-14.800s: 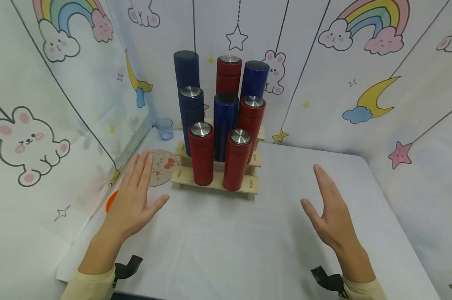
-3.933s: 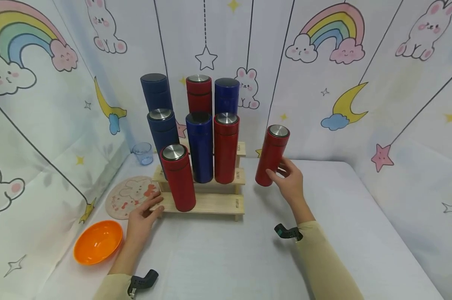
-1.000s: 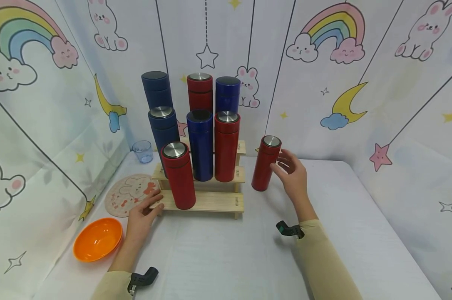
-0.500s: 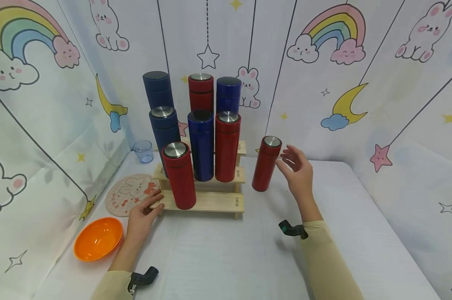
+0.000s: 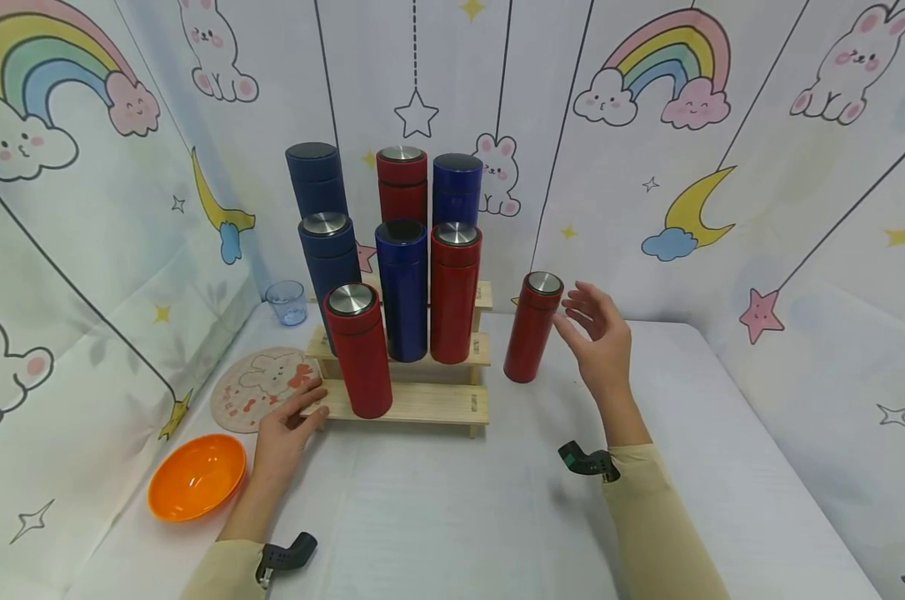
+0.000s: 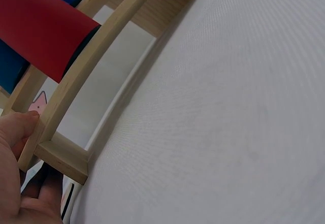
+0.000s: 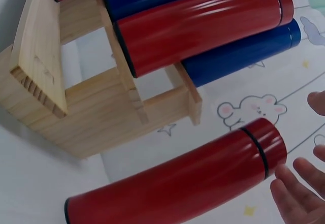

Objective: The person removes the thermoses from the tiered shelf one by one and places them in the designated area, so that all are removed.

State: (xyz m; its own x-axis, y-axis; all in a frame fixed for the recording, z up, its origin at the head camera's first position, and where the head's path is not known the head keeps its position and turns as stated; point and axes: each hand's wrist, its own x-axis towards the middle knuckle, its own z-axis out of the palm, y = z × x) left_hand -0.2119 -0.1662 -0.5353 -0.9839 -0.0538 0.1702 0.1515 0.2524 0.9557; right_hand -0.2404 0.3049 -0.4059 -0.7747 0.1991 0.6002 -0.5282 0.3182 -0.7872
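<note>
A red thermos flask (image 5: pixel 529 333) with a steel-topped lid stands upright on the table, right of a stepped wooden stand (image 5: pixel 441 402). Close beside its lid is my right hand (image 5: pixel 601 346), fingers spread and apart from the flask in the head view. My left hand (image 5: pixel 280 442) holds the left end of the stand's lowest step; in the left wrist view the thumb lies on top of the board (image 6: pixel 84 66) and fingers reach beneath. Another red flask (image 5: pixel 364 367) stands on that step. Behind it are a dark blue flask (image 5: pixel 332 262), a blue flask (image 5: pixel 403 292) and a red flask (image 5: pixel 455 300).
On the top step stand a dark blue flask (image 5: pixel 317 179), a red flask (image 5: pixel 402 187) and a blue flask (image 5: pixel 457 192). Left of the stand are an orange bowl (image 5: pixel 197 479), a round rabbit-print mat (image 5: pixel 253 392) and a small blue glass (image 5: pixel 287 304). Printed cloth walls (image 5: pixel 677 208) enclose the table.
My right hand has carried the red flask from the lowest step's right side to the table, then let go and drawn off rightward. My left hand came to the stand's left end and stayed.
</note>
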